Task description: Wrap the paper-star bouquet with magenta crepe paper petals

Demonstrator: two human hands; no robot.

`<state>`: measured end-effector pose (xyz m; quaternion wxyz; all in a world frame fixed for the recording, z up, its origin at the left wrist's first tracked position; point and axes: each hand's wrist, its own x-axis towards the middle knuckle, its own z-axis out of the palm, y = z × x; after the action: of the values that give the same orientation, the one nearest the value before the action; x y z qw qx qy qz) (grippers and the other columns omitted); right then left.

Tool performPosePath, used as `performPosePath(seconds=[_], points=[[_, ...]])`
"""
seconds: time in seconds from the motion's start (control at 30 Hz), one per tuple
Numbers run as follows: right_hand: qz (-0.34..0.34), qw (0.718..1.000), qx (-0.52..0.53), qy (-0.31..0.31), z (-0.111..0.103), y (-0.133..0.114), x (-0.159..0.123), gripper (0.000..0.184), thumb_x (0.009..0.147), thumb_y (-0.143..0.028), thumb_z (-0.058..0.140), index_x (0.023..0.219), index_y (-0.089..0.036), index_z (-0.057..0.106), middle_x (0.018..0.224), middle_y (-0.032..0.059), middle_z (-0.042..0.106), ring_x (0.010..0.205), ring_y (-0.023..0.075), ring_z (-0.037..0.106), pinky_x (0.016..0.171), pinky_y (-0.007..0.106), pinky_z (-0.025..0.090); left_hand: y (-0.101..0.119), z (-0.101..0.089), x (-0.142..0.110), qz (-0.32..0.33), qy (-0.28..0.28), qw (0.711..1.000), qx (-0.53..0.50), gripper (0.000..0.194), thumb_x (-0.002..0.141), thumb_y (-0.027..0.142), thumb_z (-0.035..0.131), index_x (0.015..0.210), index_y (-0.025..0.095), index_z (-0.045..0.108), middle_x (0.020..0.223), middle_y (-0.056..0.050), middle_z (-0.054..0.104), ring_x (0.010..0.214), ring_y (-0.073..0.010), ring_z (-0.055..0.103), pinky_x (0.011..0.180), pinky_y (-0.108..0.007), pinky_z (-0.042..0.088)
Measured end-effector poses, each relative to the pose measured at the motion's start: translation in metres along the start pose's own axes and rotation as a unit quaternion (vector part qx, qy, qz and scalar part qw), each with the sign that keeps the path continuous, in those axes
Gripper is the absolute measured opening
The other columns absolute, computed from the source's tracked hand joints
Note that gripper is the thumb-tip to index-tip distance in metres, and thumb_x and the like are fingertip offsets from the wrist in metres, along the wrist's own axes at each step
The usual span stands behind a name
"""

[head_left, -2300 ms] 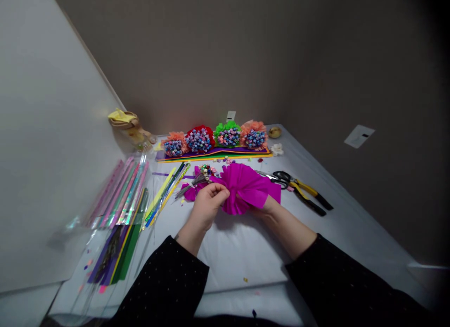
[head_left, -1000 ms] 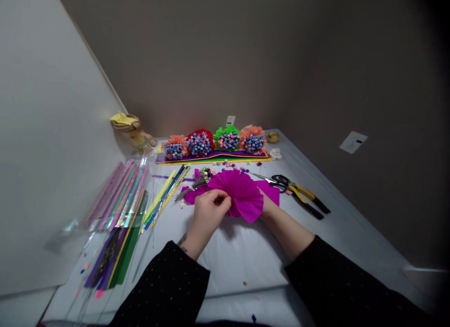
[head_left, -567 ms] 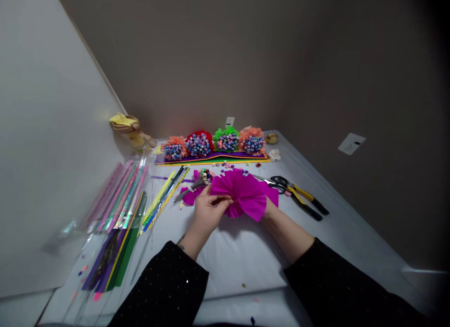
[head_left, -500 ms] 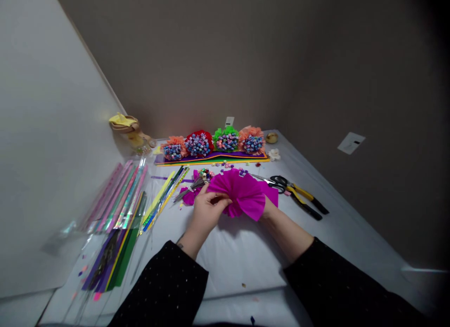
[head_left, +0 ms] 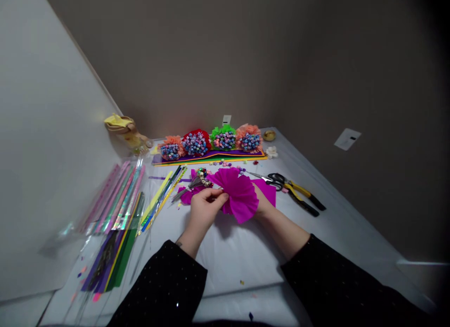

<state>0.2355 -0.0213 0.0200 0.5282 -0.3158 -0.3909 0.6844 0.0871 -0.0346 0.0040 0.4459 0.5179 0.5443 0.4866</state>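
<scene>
A ruffled sheet of magenta crepe paper fans out between my two hands above the white table. My left hand pinches its left edge between thumb and fingers. Behind the paper's right side is my right hand; its fingers are hidden by the folds. Just beyond my left hand lies a bundle of thin stems topped with small coloured stars, with more magenta paper under it. Another flat magenta piece lies past my right wrist.
Scissors and yellow-and-black pliers lie at the right. Paper strips and plastic-wrapped strips cover the left side. Several star bouquets stand at the back on coloured sheets, near a wooden hand.
My left hand has moved slightly, still pinching the paper. The magenta fan has narrowed and its left side has drawn in, showing more of the star bundle behind. The view has shifted slightly.
</scene>
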Motion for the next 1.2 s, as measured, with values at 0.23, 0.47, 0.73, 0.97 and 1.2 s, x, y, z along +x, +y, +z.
performPosePath(seconds=[0.23,0.47,0.73,0.97,1.2], points=[[0.024,0.994,0.103,0.009,0.002,0.014,0.006,0.040,0.061,-0.025,0.081,0.099,-0.023,0.070,0.103,0.0034,0.072,0.091,0.0202,0.067,0.081,0.034,0.056,-0.001,0.002,0.000,0.027,0.003,1.000,-0.006,0.026,0.075,0.040,0.065,0.076,0.014,0.068,0.069,-0.004,0.065,0.064,-0.0151,0.059,0.062,-0.028,0.047],[0.035,0.990,0.137,0.006,-0.005,0.016,0.006,0.038,0.059,-0.029,0.082,0.095,-0.023,0.068,0.090,0.0013,0.072,0.080,0.0177,0.066,0.068,0.028,0.055,0.008,-0.003,-0.013,0.406,-0.037,0.880,0.246,0.026,0.077,0.033,0.066,0.100,0.022,0.063,0.112,-0.010,0.053,0.108,-0.0244,0.050,0.091,-0.042,0.045],[0.028,0.979,0.170,0.109,-0.012,0.018,0.012,0.024,0.053,-0.025,0.080,0.073,-0.020,0.066,0.063,-0.0044,0.067,0.057,0.0108,0.058,0.060,0.022,0.051,0.009,-0.009,-0.011,0.432,0.006,0.832,0.349,0.011,0.078,0.032,0.066,0.078,0.020,0.066,0.100,-0.008,0.058,0.103,-0.0239,0.052,0.093,-0.042,0.043],[0.015,0.986,0.090,0.139,0.000,0.028,0.002,0.022,0.054,-0.018,0.076,0.073,-0.018,0.067,0.063,-0.0028,0.067,0.059,0.0131,0.057,0.059,0.024,0.046,0.007,0.000,-0.016,0.418,0.004,0.844,0.336,0.035,0.077,0.030,0.063,0.111,0.022,0.057,0.115,-0.011,0.051,0.111,-0.0272,0.048,0.096,-0.047,0.040],[0.038,0.986,0.107,0.120,0.007,0.032,0.000,0.020,0.051,-0.018,0.077,0.067,-0.017,0.066,0.054,-0.0047,0.061,0.049,0.0093,0.050,0.049,0.021,0.039,0.008,-0.003,-0.010,0.392,-0.030,0.869,0.301,0.024,0.079,0.012,0.048,0.098,0.019,0.061,0.117,-0.011,0.050,0.115,-0.0252,0.045,0.099,-0.045,0.039]])
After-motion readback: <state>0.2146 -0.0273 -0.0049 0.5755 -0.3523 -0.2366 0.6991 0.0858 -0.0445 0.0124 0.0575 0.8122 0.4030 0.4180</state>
